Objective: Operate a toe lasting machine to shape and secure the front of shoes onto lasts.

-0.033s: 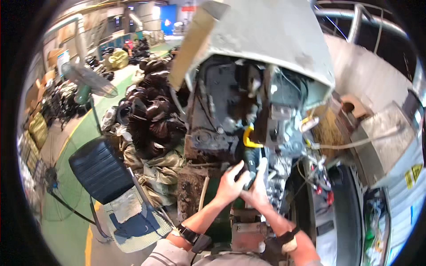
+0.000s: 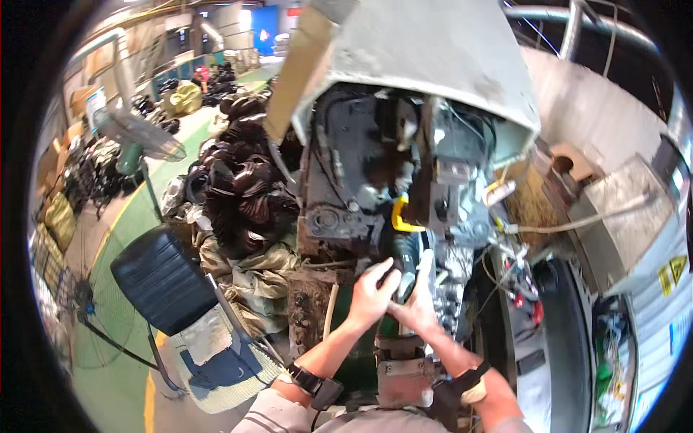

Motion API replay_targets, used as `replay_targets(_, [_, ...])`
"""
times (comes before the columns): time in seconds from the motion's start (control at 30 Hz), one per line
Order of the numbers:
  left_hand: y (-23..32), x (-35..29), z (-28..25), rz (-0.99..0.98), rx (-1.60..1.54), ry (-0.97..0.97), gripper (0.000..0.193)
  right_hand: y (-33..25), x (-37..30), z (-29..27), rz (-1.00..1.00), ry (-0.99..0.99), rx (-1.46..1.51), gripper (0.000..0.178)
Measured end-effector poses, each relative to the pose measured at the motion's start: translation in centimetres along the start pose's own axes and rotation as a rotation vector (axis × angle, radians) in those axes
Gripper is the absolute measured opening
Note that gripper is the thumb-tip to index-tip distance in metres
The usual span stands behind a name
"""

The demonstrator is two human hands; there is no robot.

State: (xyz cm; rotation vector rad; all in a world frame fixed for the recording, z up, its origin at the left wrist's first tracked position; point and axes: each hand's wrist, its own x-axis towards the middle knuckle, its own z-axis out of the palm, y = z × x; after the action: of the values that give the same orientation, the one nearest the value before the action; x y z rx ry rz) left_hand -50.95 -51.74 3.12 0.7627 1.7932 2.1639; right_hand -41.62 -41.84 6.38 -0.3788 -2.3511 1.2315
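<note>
Both hands in at machine front. Left hand fingers clenched round dark part under yellow hook; right hand fingers grasping same part. Risk: pinch against greasy metal, grip slipping.

A single fisheye view from a head-worn camera, looking down and forward, close over the person's own hands. The forearms enter from 6 o'clock. A dark machine fills the centre and 12 o'clock, very near. A green floor curves away at 9 o'clock.
</note>
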Motion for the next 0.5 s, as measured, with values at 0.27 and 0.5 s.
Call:
replay_targets(0.27, [5.5, 0.4, -0.4, -0.334, -0.656, -0.066, 0.039, -6.2, -9.6, -9.7, 0.071, -0.218, 0.051, 0.109])
replay_targets(0.5, [7.6, -2.8, 8.1, -0.643, -0.752, -0.071, 0.024, -3.5, -19.6, -15.3, -0.181, -0.104, 0.088, 0.131])
